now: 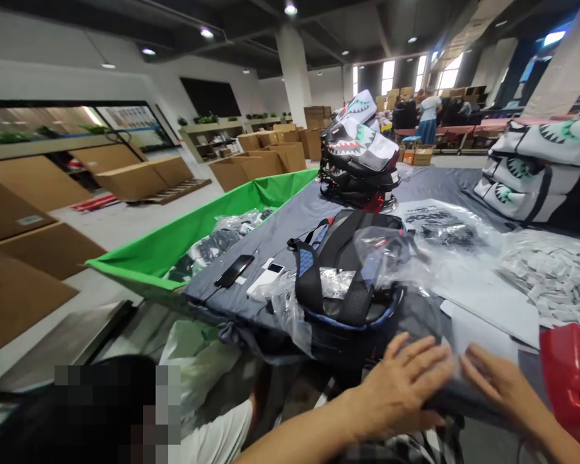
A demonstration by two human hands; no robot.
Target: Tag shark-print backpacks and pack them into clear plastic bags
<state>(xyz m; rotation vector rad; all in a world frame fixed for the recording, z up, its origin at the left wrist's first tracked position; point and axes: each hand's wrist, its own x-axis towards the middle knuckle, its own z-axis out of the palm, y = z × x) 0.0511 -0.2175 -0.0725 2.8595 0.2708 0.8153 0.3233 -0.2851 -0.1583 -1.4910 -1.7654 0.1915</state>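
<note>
A black and blue backpack [348,283] lies on the grey table [280,232], partly wrapped in a clear plastic bag [290,303]. My left hand [401,386] rests flat on the near end of the bagged backpack, fingers spread. My right hand [497,383] lies flat next to it on the plastic at the table's near edge. Neither hand grips anything.
A black phone [234,270] and a white device [267,276] lie left of the backpack. A green bin [174,241] holds bagged items. Stacked shark-print backpacks [357,154] stand further back, more [541,167] at right. A red object [568,374] sits near right. Another person's head [101,412] is near left.
</note>
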